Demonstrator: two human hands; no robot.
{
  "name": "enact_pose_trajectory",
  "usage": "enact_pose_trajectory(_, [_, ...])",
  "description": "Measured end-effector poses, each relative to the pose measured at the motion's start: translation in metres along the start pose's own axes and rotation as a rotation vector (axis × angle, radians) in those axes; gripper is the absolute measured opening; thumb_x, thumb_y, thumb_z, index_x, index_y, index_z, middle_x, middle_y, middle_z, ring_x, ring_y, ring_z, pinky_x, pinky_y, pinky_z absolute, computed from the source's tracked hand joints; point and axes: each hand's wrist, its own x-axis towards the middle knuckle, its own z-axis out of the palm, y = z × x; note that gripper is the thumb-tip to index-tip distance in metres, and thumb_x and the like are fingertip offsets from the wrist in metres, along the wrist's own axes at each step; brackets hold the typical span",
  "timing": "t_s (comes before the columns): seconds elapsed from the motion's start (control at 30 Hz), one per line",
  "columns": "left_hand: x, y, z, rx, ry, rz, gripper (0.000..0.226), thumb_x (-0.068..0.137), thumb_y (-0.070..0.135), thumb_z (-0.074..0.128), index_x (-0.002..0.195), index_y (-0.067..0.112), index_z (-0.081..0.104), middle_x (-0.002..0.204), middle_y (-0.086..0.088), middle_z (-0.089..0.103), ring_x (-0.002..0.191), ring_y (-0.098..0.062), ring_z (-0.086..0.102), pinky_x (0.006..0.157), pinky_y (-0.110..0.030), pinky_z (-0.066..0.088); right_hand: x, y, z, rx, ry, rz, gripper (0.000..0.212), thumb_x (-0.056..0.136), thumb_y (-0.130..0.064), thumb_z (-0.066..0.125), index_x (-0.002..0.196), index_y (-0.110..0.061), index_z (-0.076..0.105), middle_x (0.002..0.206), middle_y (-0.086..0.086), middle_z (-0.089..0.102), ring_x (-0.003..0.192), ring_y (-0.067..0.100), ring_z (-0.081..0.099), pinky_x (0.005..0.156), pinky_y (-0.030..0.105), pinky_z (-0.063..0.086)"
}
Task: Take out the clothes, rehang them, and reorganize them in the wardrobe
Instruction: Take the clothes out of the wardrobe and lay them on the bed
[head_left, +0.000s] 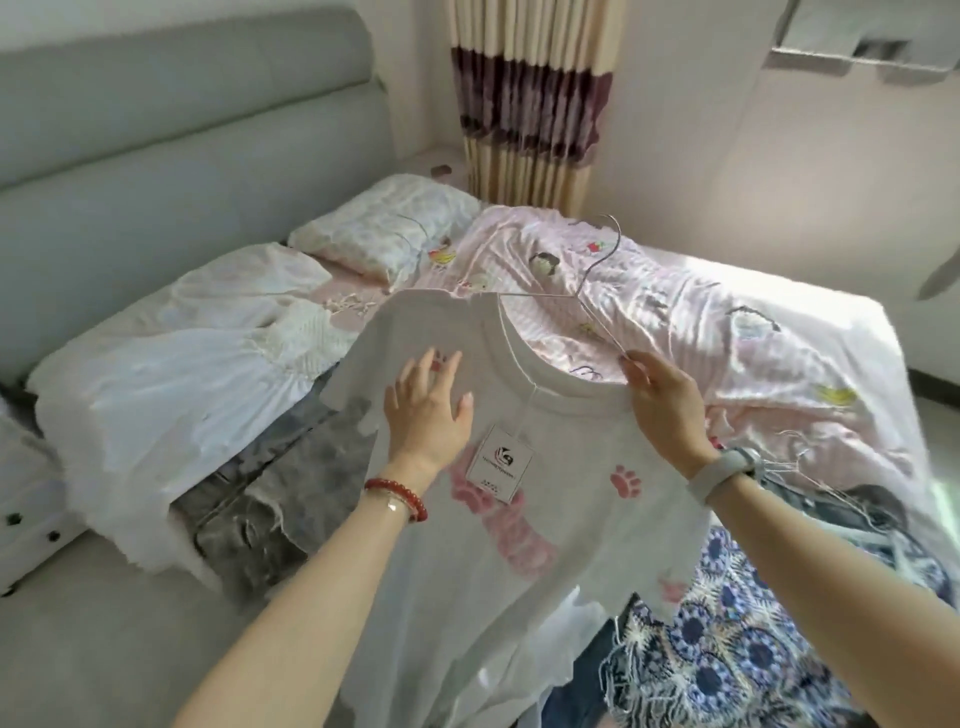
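Both forearms are reaching over the bed (857, 332), the left hand (428, 410) lying flat, fingers straight, on the white T-shirt (493, 545), while the right hand (662, 395) is pinching the wire hanger (582, 291) arm still outside the collar.

We hold a T-shirt (519, 519) above the bed (810, 332), the left hand (428, 410) flat on its left shoulder, the right hand (662, 400) at its right shoulder pinching the hanger (587, 291). A pillow (384, 228) lies behind the shirt; a curtain (530, 109) hangs behind the bed; other clothes (727, 649) lie lower right.
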Motion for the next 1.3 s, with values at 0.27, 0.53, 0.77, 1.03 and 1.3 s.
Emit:
enact_pose_trajectory(0.27, [0.028, -0.020, 0.118, 0.032, -0.500, -0.068, 0.060, 0.095, 0.040, 0.037, 0.147, 0.032, 0.007, 0.157, 0.000, -0.002, 0.143, -0.025, -0.003, 0.114, -0.048, 0.004, 0.080, 0.075, 0.042, -0.341, 0.020, 0.200, 0.027, 0.095, -0.028, 0.043, 0.113, -0.022, 0.062, 0.115, 0.016, 0.064, 0.106, 0.037, 0.055, 0.085, 0.041, 0.040])
enact_pose_trajectory(0.53, [0.004, -0.061, 0.244, 0.105, -0.746, -0.200, 0.064, 0.094, 0.043, 0.036, 0.147, 0.033, 0.002, 0.156, -0.001, -0.010, 0.142, -0.026, -0.013, 0.113, -0.051, 0.000, 0.121, 0.190, 0.113, -0.415, -0.028, 0.234, 0.028, 0.089, -0.017, 0.045, 0.110, -0.017, 0.063, 0.114, 0.014, 0.063, 0.108, 0.033, 0.054, 0.087, 0.037, 0.040])
enact_pose_trajectory(0.77, [-0.013, -0.072, 0.311, 0.189, -0.806, -0.275, 0.065, 0.092, 0.053, 0.032, 0.145, 0.038, -0.002, 0.154, 0.001, -0.019, 0.140, -0.027, -0.021, 0.111, -0.056, -0.003, 0.135, 0.282, 0.145, -0.535, -0.280, 0.300, 0.024, 0.083, -0.004, 0.043, 0.096, -0.012, 0.062, 0.092, 0.019, 0.063, 0.093, 0.037, 0.056, 0.075, 0.039, 0.042])
enact_pose_trajectory(1.03, [-0.007, -0.080, 0.319, 0.135, -0.856, -0.293, 0.064, 0.092, 0.049, 0.037, 0.146, 0.037, 0.005, 0.156, 0.003, -0.009, 0.142, -0.022, -0.013, 0.114, -0.045, 0.001, 0.119, 0.293, 0.184, -0.638, -0.620, 0.173, 0.047, 0.094, -0.025, 0.036, 0.140, -0.017, 0.031, 0.147, 0.010, 0.030, 0.137, 0.029, 0.021, 0.110, 0.050, 0.017])
enact_pose_trajectory(1.3, [0.005, -0.093, 0.242, 0.225, -0.451, -0.289, 0.048, 0.091, 0.037, 0.043, 0.138, 0.025, 0.037, 0.143, 0.000, 0.038, 0.131, -0.018, 0.032, 0.105, -0.036, 0.018, 0.075, 0.184, 0.219, -0.441, -0.694, -0.107, 0.047, 0.095, -0.025, 0.036, 0.141, -0.017, 0.030, 0.151, 0.008, 0.025, 0.141, 0.027, 0.014, 0.114, 0.050, 0.009])
